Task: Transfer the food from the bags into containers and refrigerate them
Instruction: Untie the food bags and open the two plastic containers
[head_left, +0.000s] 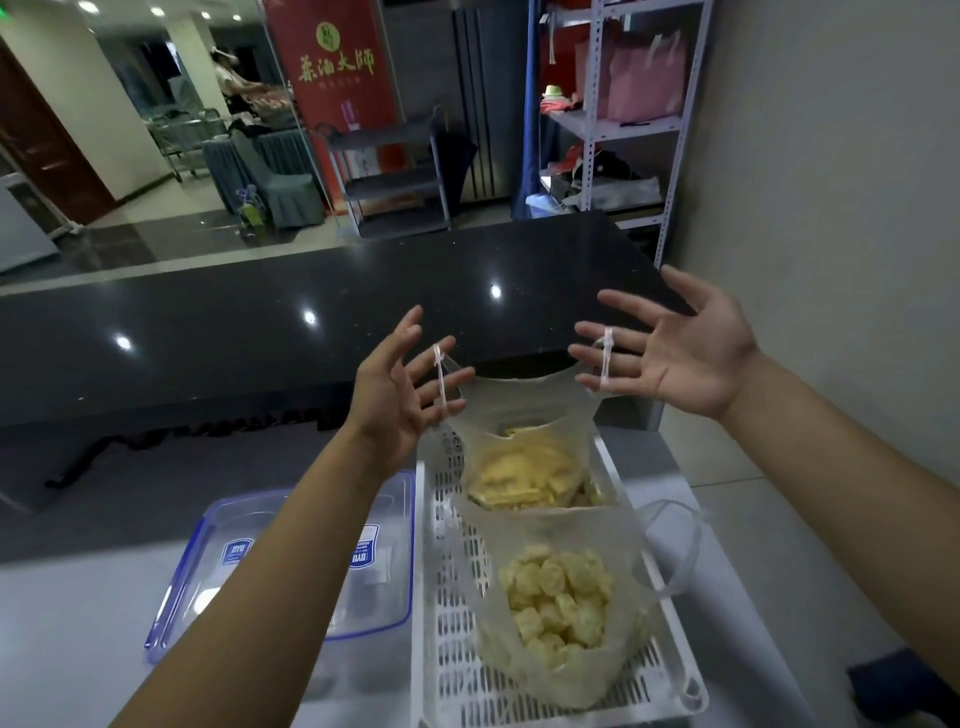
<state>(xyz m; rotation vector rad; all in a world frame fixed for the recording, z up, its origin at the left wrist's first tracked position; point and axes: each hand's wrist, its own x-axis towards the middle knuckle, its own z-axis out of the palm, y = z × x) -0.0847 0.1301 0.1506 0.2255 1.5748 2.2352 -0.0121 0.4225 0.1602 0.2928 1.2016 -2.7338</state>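
Nearest you, the bag of puffs (558, 597) sits basketed; at twelve o'clock your spread left hand (400, 395) and right hand (685, 348) merely hook the far bag's (524, 457) handles, which could slip off.

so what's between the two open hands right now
In the head view, the stretched-open mouth of the translucent plastic bag of flat yellow slices spans between the left hand and the right hand, its handles looped over the fingers.

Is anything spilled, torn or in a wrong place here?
Nothing spilled or torn. Both bags of food sit inside the white basket. The far bag hangs by its handles from open fingers of the left hand and right hand.
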